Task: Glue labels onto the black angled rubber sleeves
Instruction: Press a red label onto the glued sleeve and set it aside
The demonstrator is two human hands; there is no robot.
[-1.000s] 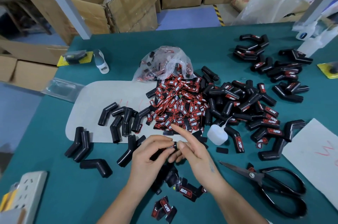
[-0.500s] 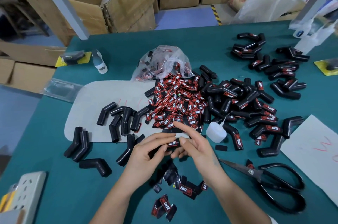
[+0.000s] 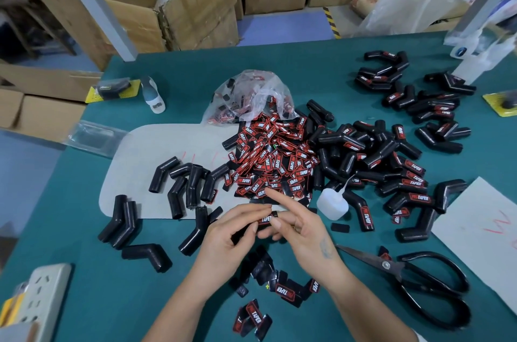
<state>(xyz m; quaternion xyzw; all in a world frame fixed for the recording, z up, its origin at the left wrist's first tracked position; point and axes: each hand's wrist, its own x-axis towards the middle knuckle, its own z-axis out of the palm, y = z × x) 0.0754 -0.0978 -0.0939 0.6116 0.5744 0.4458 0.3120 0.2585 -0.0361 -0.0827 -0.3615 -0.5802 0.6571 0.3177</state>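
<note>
Power strip (image 3: pixel 44 299) at the near left edge of the green table (image 3: pixel 70 230). Bare sleeves (image 3: pixel 181 188) lie on and beside a grey mat (image 3: pixel 140 162). Centre: the left hand (image 3: pixel 223 238) curls its fingers round a sleeve (image 3: pixel 243 232) bearing a red label (image 3: pixel 265 220); the right hand (image 3: pixel 302 230) pinches the labelled end, thumb on it, index finger raised. Behind the hands, a label pile (image 3: pixel 268 162) spills from a clear bag (image 3: pixel 249 95). Just right of the hands stands a white glue bottle (image 3: pixel 331 203) against labelled sleeves (image 3: pixel 391 168). Scissors (image 3: pixel 419 285) lie near right, beside a white sheet (image 3: pixel 481 230).
</note>
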